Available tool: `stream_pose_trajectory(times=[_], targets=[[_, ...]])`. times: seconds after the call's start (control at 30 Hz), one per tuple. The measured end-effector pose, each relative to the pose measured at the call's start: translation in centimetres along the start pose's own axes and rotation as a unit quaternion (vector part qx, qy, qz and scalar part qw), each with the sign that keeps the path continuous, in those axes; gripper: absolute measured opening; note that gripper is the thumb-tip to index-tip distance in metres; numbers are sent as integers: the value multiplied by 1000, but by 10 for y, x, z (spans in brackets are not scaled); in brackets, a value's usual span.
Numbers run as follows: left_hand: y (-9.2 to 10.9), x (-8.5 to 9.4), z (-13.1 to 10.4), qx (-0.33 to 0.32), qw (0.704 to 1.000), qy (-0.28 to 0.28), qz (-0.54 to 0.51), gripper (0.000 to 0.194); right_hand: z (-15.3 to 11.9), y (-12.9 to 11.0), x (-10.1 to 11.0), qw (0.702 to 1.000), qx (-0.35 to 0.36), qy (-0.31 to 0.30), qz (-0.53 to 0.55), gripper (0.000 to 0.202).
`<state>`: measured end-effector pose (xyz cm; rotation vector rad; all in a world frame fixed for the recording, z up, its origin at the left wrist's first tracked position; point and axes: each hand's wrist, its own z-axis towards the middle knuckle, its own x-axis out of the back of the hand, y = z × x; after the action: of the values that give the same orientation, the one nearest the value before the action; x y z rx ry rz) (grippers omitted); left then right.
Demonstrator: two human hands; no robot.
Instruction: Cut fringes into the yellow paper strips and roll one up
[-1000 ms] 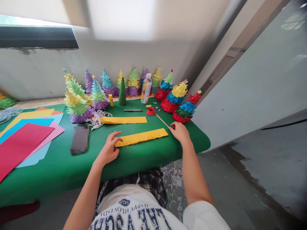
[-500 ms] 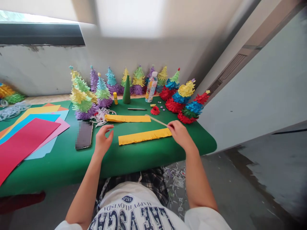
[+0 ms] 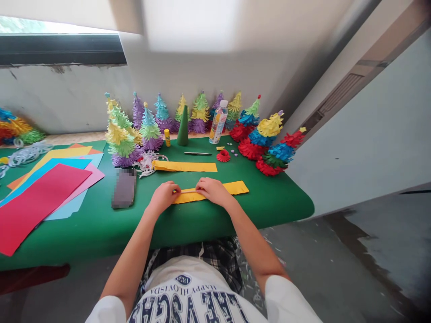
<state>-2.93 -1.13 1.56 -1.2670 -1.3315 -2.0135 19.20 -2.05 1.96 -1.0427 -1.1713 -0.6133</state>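
Note:
A yellow paper strip with a finely cut edge lies near the front of the table. Over its left part runs a thin pale strip, which looks like tape, along the upper edge. My left hand pinches the thin strip's left end at the end of the yellow paper. A short way to the right, my right hand has its fingers closed on the same thin strip, above the yellow paper. Behind both hands rests a second yellow strip, its left end slightly curled.
Farther back stand a bare green cone, a bottle, a glue stick and several fringed paper trees. A pen and red paper ring lie mid-table. Left are a phone and coloured sheets.
My right hand has come left and down with the thin strip, which now lies along the yellow paper. My left hand has moved right and closed on its end.

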Motion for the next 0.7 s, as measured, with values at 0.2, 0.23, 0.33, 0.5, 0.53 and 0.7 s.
stream_pose_trajectory(times=[0.2,0.23,0.33,0.5,0.53,0.7], targets=[[0,-3,6,9,1000,-4,14,25,4,9,9,998,-12,-52,31,33],[-1,-3,7,10,1000,-7,17,26,7,11,12,997,-13,-64,39,34],[-1,-2,13,13,999,-26,27,28,16,20,21,991,-14,-110,72,32],[1,2,25,15,996,-73,47,30,38,30,33,974,-19,-199,104,19],[2,4,28,17,995,-85,54,30,43,31,34,971,-21,-214,105,18],[9,11,44,30,984,-155,82,27,60,32,37,955,-36,-279,96,22]])
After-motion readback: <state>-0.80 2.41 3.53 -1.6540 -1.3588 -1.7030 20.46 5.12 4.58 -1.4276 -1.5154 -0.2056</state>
